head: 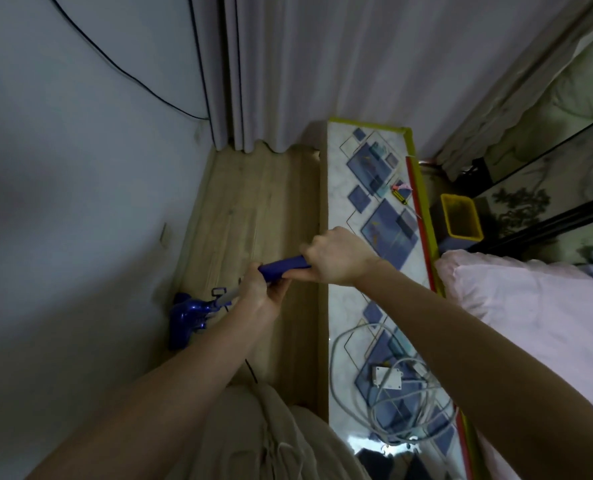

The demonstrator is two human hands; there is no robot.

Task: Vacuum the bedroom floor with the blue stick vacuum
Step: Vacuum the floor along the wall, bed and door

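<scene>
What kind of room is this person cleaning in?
Most likely a bedroom. A pink pillow lies on a bed at the right, long grey curtains hang to the wooden floor, and both hands hold a blue stick vacuum.

The floor [253, 216] is pale wood with a matt, grained surface. The vacuum [184, 315] at 8 o'clock has glossy blue plastic, and its handle [283, 266] looks smooth. The long panel [368, 209] at 3 o'clock is shiny, like marble, and reflects light. The curtain [288, 71] at 12 o'clock is soft matt cloth. The bedding [530, 306] is pink cloth.
</scene>
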